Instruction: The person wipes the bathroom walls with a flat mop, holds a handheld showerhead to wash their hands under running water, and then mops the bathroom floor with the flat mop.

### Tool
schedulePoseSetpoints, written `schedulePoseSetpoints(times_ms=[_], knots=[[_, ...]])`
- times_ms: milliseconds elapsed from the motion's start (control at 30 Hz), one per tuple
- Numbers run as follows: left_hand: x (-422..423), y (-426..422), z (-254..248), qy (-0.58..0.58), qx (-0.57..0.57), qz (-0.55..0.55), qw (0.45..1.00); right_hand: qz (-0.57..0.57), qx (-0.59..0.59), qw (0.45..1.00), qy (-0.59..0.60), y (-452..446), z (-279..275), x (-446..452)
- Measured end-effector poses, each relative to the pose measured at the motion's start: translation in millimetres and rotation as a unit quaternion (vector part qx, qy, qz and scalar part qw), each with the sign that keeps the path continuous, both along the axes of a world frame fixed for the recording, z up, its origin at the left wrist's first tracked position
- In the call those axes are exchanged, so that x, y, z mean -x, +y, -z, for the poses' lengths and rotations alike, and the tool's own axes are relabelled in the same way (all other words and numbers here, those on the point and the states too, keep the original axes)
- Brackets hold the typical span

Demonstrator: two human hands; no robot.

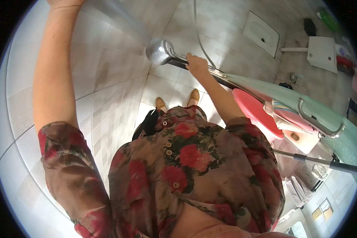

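Observation:
My right hand (197, 65) is wrapped round the handle of a shower head (159, 50) with a round chrome head, held out in front of me. A pale blurred streak (125, 20), which looks like water spray, runs from the head toward the upper left. Close by my right hand, a thin hose (198, 35) curves down. My left arm stretches forward along the tiled wall (93, 47). Only the base of my left hand (65, 2) shows at the top edge; its fingers are cut off.
At right stand a greenish glass panel (337, 146) with a metal handle (321, 129) and a red basin (256, 113). A squat toilet (262, 33) lies in the floor farther off, near a white cistern (322, 53). A metal pole (317, 160) crosses at lower right.

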State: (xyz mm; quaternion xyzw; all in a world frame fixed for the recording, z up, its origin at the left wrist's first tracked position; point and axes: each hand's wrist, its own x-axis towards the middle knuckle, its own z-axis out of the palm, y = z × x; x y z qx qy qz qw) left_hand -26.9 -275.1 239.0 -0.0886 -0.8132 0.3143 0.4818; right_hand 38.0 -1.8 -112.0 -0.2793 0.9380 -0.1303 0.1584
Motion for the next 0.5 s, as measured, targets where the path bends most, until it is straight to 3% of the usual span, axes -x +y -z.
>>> schedulePoseSetpoints(times_ms=[200, 233, 267, 300, 333, 367, 400, 433, 500], knots=[[-1, 2, -1, -0.001, 0.02, 0.027, 0.999, 0.018, -0.093, 0.996, 0.003, 30, 29, -17], [17, -33, 11, 0.0, 0.019, 0.03, 0.999, 0.02, -0.094, 0.995, 0.004, 37, 35, -17], [49, -94, 32, -0.09, -0.209, 0.123, 0.966, 0.036, -0.115, 0.993, -0.003, 43, 41, -18], [67, -125, 43, -0.175, -0.421, 0.208, 0.865, 0.051, -0.136, 0.989, -0.01, 49, 45, -19], [51, -93, 32, -0.175, -0.421, 0.21, 0.865, 0.053, -0.137, 0.989, -0.01, 56, 48, -20], [16, -31, 9, -0.095, -0.199, 0.136, 0.966, 0.067, -0.143, 0.987, -0.009, 63, 50, -22], [-2, 3, -3, -0.005, 0.037, 0.052, 0.998, 0.082, -0.148, 0.986, -0.007, 70, 50, -24], [39, -77, 24, -0.099, -0.099, 0.107, 0.984, 0.076, -0.156, 0.985, -0.012, 77, 46, -25], [117, -231, 75, -0.21, -0.393, 0.225, 0.866, 0.09, -0.17, 0.981, -0.013, 91, 54, -24]])
